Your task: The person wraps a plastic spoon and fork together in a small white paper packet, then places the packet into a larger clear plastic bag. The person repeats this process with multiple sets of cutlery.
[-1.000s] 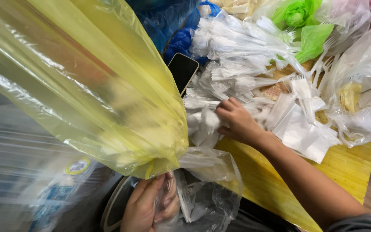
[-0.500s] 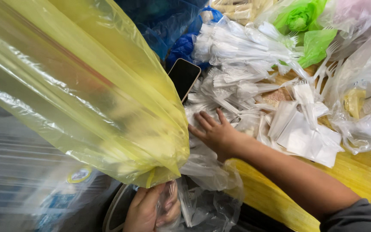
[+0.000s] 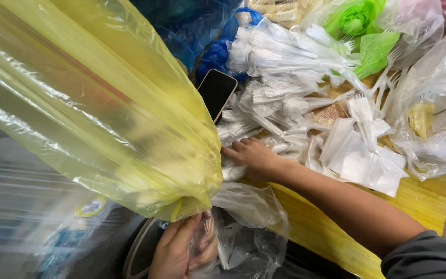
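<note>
Reaching right hand flat on wrapped cutlery packets; left hand gripping clear bag.

Right hand reaches forward, fingers flat; left hand is clenched low.

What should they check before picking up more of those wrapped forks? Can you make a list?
1. Right hand resting on the wrapped cutlery packets: ok.
2. Packet gripped between fingers: cannot tell.
3. Left hand gripping the clear plastic bag: ok.
4. Clear bag's mouth open: cannot tell.
5. Big yellow bag clear of the view: not ok, it covers the left side.
6. Phone clear of the hand: ok.
</note>
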Demonstrator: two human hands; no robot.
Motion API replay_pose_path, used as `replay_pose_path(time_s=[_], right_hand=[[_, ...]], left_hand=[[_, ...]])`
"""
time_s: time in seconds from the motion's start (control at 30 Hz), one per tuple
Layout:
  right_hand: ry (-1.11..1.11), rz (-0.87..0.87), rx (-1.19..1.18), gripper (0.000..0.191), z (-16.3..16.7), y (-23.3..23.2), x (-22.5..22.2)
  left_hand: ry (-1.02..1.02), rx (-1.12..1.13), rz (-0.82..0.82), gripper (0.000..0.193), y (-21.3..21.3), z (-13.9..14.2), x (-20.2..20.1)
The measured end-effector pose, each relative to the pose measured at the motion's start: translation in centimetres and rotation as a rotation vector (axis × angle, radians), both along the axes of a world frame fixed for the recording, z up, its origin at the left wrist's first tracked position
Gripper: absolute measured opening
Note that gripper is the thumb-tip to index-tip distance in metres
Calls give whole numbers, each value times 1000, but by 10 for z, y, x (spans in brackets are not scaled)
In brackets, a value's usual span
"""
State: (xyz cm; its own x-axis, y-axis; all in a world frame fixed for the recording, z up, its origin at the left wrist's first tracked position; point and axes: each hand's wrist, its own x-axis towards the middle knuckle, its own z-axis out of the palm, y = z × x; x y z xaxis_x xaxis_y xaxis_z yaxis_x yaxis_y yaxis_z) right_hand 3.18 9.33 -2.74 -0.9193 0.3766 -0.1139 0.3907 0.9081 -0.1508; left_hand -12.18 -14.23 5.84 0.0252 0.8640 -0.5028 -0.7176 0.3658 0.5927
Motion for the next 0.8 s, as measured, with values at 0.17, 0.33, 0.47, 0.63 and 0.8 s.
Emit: replay_pose_path(time_s=[0.17, 0.33, 0.47, 0.63, 0.8], right_hand=[[670, -139, -498, 80, 31, 33, 36], [1405, -149, -1060, 62, 63, 53, 99], [1840, -304, -1356, 69, 81, 38, 128], [1904, 46, -1474, 83, 79, -21, 126], [1379, -151, -1405, 73, 9, -140, 50]], left_hand=[[-44, 69, 24, 26, -2, 1, 0], [-8, 56, 48, 26, 0, -1, 4], [21, 26, 81, 23, 3, 1, 9], [29, 90, 94, 19, 7, 8, 14], [173, 54, 160, 19, 9, 16, 13]])
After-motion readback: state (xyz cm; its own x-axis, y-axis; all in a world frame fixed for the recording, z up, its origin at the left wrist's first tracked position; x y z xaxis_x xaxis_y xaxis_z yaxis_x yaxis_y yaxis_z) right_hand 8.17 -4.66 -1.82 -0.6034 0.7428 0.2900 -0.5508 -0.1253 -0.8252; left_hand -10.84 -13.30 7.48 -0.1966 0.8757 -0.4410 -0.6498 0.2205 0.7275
